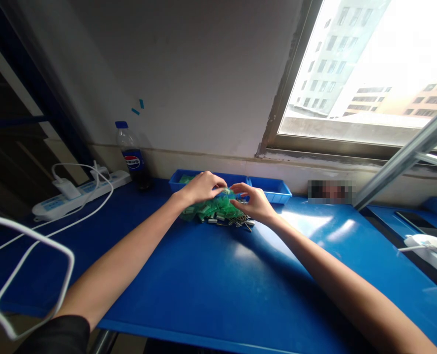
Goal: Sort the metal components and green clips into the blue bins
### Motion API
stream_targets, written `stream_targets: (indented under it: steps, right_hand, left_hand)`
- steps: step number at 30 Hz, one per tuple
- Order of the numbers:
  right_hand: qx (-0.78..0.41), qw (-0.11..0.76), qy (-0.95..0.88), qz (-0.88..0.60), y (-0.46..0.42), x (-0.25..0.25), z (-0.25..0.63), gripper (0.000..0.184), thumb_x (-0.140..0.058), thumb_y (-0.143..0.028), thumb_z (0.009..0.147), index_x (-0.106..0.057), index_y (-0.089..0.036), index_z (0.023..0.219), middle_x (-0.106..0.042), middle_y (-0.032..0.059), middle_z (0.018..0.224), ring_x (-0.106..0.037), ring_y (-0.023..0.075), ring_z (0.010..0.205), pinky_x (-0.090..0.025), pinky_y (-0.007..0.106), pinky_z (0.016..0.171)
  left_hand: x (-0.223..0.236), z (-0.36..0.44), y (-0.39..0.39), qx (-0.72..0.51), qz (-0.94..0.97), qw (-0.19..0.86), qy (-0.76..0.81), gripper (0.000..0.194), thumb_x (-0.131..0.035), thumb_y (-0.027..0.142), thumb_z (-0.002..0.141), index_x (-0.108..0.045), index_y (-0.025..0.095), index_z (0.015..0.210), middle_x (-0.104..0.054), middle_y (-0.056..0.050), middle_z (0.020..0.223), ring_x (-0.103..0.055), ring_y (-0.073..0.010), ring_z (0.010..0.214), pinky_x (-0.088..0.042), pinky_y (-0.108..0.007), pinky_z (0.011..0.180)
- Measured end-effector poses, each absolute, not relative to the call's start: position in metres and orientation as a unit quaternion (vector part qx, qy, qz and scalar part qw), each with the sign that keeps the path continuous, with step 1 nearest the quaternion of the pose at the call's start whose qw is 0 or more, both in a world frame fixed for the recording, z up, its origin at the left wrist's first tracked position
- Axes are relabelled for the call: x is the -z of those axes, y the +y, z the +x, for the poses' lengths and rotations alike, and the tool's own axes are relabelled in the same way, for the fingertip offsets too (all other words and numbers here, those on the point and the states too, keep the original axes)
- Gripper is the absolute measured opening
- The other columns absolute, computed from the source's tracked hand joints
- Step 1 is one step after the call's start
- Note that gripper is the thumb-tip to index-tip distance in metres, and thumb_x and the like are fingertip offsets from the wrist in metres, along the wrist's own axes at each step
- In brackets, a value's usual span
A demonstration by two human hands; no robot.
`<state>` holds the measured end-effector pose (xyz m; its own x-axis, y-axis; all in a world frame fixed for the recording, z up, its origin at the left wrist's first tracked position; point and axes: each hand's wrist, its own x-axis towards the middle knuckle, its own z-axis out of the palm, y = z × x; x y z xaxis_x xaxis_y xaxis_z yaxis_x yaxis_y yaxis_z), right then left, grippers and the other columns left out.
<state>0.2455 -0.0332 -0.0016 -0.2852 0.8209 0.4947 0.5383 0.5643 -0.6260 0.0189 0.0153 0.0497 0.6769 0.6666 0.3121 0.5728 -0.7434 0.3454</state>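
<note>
A heap of small green plastic bags (pixel 228 209) lies on the blue table in front of the bins. Small metal parts (pixel 243 223), some like short cylinders and some like thin pins, spill from its front and right side. Over the heap, my left hand (pixel 203 188) has its fingertips pinched on a green plastic bag. From the right, my right hand (pixel 256 202) reaches to the same bag, its thumb and forefinger apart and curved around empty space. What lies under the left palm is hidden.
Behind the heap stand two blue bins (pixel 272 189) along the wall. A cola bottle (pixel 133 157) and a white power strip (pixel 81 194) with looping white cables are at the left. At the right are a slanted metal bar (pixel 399 157), a phone (pixel 421 223) and another power strip (pixel 430 250).
</note>
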Motion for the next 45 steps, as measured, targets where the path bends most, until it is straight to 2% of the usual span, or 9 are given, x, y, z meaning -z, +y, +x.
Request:
stream_targets:
  steps: [8, 12, 15, 18, 24, 28, 34, 40, 45]
  right_hand:
    - [-0.402, 0.484, -0.640, -0.440, -0.028, -0.003, 0.248, 0.052, -0.088, -0.058, 0.071, -0.076, -0.018, 0.101, -0.082, 0.0091, 0.090, -0.079, 0.0284, 0.083, -0.064, 0.042, 0.078]
    - [-0.339, 0.455, -0.676, -0.470, -0.031, -0.004, 0.248, 0.046, -0.085, -0.053, 0.078, -0.076, -0.019, 0.108, -0.083, 0.0096, 0.095, -0.080, 0.0283, 0.088, -0.065, 0.041, 0.081]
    - [-0.220, 0.356, -0.791, -0.446, -0.036, -0.006, 0.248, 0.029, -0.079, -0.041, 0.086, -0.078, -0.022, 0.108, -0.082, 0.0085, 0.110, -0.078, 0.0285, 0.104, -0.061, 0.043, 0.095]
    - [-0.128, 0.262, -0.872, -0.393, -0.039, -0.005, 0.249, 0.037, -0.074, -0.035, 0.092, -0.074, -0.025, 0.128, -0.075, 0.0087, 0.133, -0.070, 0.0299, 0.127, -0.054, 0.046, 0.110]
    - [-0.053, 0.213, -0.896, -0.387, -0.038, 0.005, 0.247, 0.040, -0.067, -0.033, 0.098, -0.072, -0.024, 0.137, -0.073, 0.0110, 0.138, -0.067, 0.0307, 0.131, -0.052, 0.044, 0.112]
    - [-0.013, 0.211, -0.896, -0.391, -0.038, 0.003, 0.244, 0.028, -0.071, -0.035, 0.097, -0.080, -0.024, 0.122, -0.078, 0.0101, 0.123, -0.072, 0.0292, 0.114, -0.057, 0.041, 0.099]
    - [-0.036, 0.225, -0.870, -0.438, -0.042, -0.006, 0.241, 0.006, -0.077, -0.020, 0.091, -0.083, -0.022, 0.093, -0.080, 0.0072, 0.119, -0.074, 0.0278, 0.111, -0.056, 0.036, 0.094]
    - [-0.078, 0.237, -0.851, -0.462, -0.044, -0.014, 0.245, 0.016, -0.076, -0.018, 0.087, -0.079, -0.024, 0.102, -0.083, 0.0030, 0.103, -0.079, 0.0243, 0.094, -0.056, 0.032, 0.083]
    - [-0.116, 0.278, -0.841, -0.449, -0.037, -0.012, 0.255, 0.007, -0.074, -0.017, 0.084, -0.076, -0.023, 0.088, -0.082, 0.0014, 0.092, -0.079, 0.0212, 0.088, -0.056, 0.029, 0.083]
  left_hand:
    - [-0.063, 0.016, 0.016, -0.280, 0.843, 0.334, 0.315, 0.032, -0.070, 0.040, 0.089, -0.082, 0.015, 0.105, -0.082, -0.010, 0.091, -0.076, -0.0219, 0.081, -0.060, -0.030, 0.076]
    - [-0.071, 0.003, 0.021, -0.302, 0.845, 0.193, 0.396, 0.023, -0.071, 0.034, 0.088, -0.083, 0.017, 0.099, -0.083, -0.009, 0.095, -0.078, -0.0237, 0.087, -0.060, -0.032, 0.084]
    - [-0.073, -0.009, 0.026, -0.296, 0.817, 0.023, 0.494, 0.022, -0.067, 0.029, 0.091, -0.084, 0.020, 0.102, -0.083, -0.009, 0.103, -0.078, -0.0284, 0.097, -0.059, -0.038, 0.092]
    - [-0.070, -0.015, 0.030, -0.233, 0.795, -0.035, 0.559, 0.028, -0.069, 0.033, 0.091, -0.084, 0.021, 0.112, -0.082, -0.013, 0.111, -0.076, -0.0352, 0.105, -0.059, -0.045, 0.095]
    - [-0.066, -0.012, 0.031, -0.178, 0.852, 0.029, 0.492, 0.035, -0.072, 0.030, 0.087, -0.082, 0.021, 0.119, -0.080, -0.010, 0.122, -0.074, -0.0312, 0.114, -0.057, -0.035, 0.100]
    - [-0.069, -0.005, 0.023, -0.154, 0.901, 0.103, 0.393, 0.037, -0.070, 0.038, 0.089, -0.081, 0.020, 0.120, -0.081, -0.007, 0.119, -0.076, -0.0241, 0.108, -0.057, -0.026, 0.092]
    - [-0.060, 0.007, 0.016, -0.062, 0.915, 0.150, 0.371, 0.062, -0.079, 0.050, 0.081, -0.076, 0.015, 0.131, -0.079, -0.013, 0.123, -0.075, -0.0281, 0.109, -0.056, -0.027, 0.085]
    - [-0.043, 0.022, 0.012, -0.093, 0.929, 0.159, 0.322, 0.031, -0.076, 0.033, 0.083, -0.084, 0.021, 0.111, -0.083, -0.007, 0.102, -0.077, -0.0241, 0.090, -0.052, -0.025, 0.077]
    - [-0.037, 0.030, 0.008, -0.139, 0.931, 0.134, 0.309, 0.026, -0.073, 0.023, 0.081, -0.085, 0.021, 0.104, -0.082, -0.006, 0.089, -0.075, -0.0206, 0.076, -0.049, -0.024, 0.071]
